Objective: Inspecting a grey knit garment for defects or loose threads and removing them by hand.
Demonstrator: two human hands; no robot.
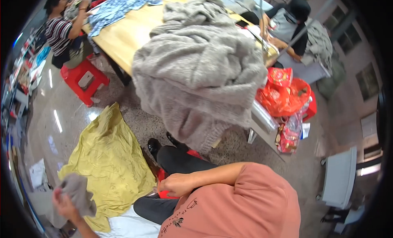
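Off to the lower left, my left hand [66,207] grips a taupe-grey cloth [77,191]; both are smeared by motion. A yellow patterned cloth [108,156] is spread beside my left leg, just right of that hand. My right hand [177,185] is curled over my lap, its fingertips turned down; whatever they may hold is hidden. In front of me, a large heap of grey knit garments [200,66] lies on the table and hangs over its near edge.
The pale wooden table [123,29] also carries a blue patterned cloth [118,11]. Right of the heap are a red plastic bag [282,97] and red packets [288,138]. A red stool [84,80] stands left. Two people work across the table. A white wheeled bin [339,177] stands far right.
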